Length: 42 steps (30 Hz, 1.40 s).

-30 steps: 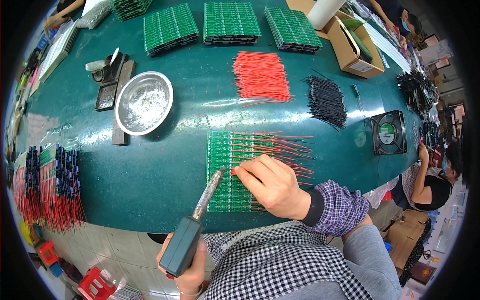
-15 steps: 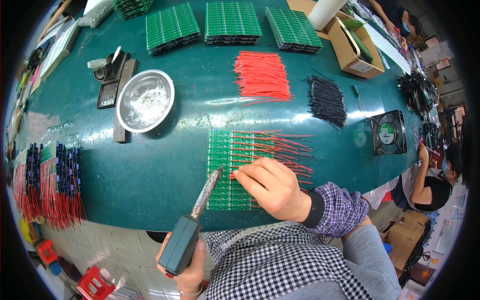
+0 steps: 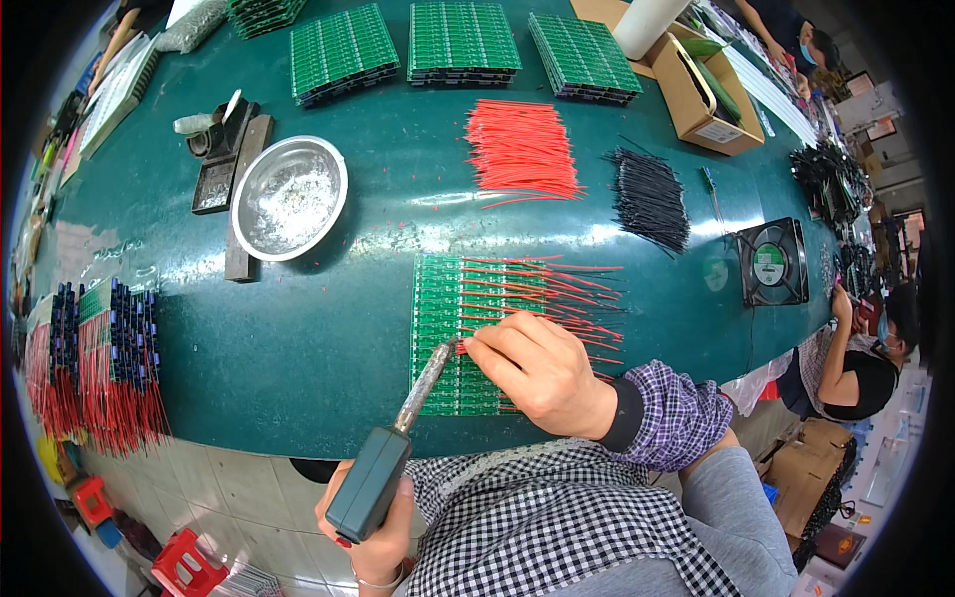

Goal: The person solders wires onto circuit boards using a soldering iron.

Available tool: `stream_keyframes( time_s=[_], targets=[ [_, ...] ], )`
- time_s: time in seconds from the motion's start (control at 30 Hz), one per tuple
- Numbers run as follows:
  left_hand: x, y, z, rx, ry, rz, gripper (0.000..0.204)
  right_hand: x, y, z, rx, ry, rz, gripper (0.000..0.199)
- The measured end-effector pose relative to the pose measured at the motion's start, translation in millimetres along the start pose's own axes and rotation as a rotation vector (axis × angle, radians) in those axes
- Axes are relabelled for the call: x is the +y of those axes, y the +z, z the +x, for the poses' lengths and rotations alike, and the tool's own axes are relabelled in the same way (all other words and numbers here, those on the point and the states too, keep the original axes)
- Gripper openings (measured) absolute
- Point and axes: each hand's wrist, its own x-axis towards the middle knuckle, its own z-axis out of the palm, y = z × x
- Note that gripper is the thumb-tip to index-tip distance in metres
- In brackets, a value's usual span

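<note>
A green panel of circuit boards [image 3: 434, 298] lies flat near the table's front edge. Red wires [image 3: 567, 284] stand in rows on it, their free ends trailing right, with a few black ones among them. My left hand [image 3: 383, 537] is wrapped round the dark green handle of a soldering iron [image 3: 426, 383]. The iron's tip meets the panel right beside my right fingertips. In a pinch, my right hand [image 3: 542, 373] holds a red wire [image 3: 461, 347] with its end down at the panel; most of that wire is hidden under the hand.
Beyond the panel lie red wires [image 3: 522, 149] and black wires [image 3: 649, 199]. A metal bowl [image 3: 333, 204] stands left, a fan [image 3: 772, 264] right. Stacked panels [image 3: 463, 45] and a cardboard box [image 3: 696, 109] sit at the back. Wired boards [image 3: 119, 348] hang at the left edge.
The soldering iron's tip has moved right and slightly down, up to my right fingertips. My left hand has shifted a little with it. My right hand has stayed almost still.
</note>
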Motion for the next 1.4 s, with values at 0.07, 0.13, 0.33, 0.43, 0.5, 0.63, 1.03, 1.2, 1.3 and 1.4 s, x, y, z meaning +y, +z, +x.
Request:
stream_keyframes(
  time_s=[0.07, 0.13, 0.33, 0.43, 0.5, 0.63, 1.03, 1.2, 1.3, 1.4],
  targets=[
    [0.0, -1.0, -0.4, -0.008, -0.004, 0.009, 0.023, -0.2, 0.3, 0.2, -0.003, 0.001, -0.001, 0.034],
    [0.0, -1.3, -0.7, -0.016, -0.008, 0.018, 0.023, -0.2, 0.5, 0.5, -0.004, 0.0, -0.001, 0.033],
    [-3.6, -3.5, -5.2, 0.008, 0.004, 0.015, 0.023, -1.6, -1.0, 1.1, -0.02, -0.001, -0.019, 0.031],
    [-3.9, -5.5, -7.1, 0.019, -0.012, 0.001, 0.024, -1.9, -1.1, 0.6, -0.022, 0.006, -0.015, 0.031],
    [-3.2, -6.3, -8.1, 0.022, -0.06, -0.011, 0.025, -1.5, -0.3, 0.3, -0.016, 0.001, -0.017, 0.031],
    [-2.5, -3.4, -7.7, 0.042, -0.031, -0.035, 0.026, -1.6, -0.3, 0.1, -0.012, 0.001, -0.021, 0.032],
    [2.0, -4.0, -8.7, 0.062, -0.041, -0.057, 0.027, -4.9, 0.3, -5.5, 0.046, 0.0, 0.024, 0.032],
    [3.0, -3.9, -8.7, 0.023, -0.028, -0.007, 0.025, -6.3, -1.8, -6.1, 0.021, 0.001, 0.017, 0.031],
    [3.1, -3.5, -9.6, 0.034, -0.028, -0.009, 0.025, -7.1, -1.3, -6.9, 0.011, 0.004, 0.02, 0.031],
    [3.0, -3.6, -9.6, 0.022, -0.033, -0.016, 0.024, -7.6, -1.9, -6.7, 0.007, 0.008, 0.021, 0.031]
  ],
)
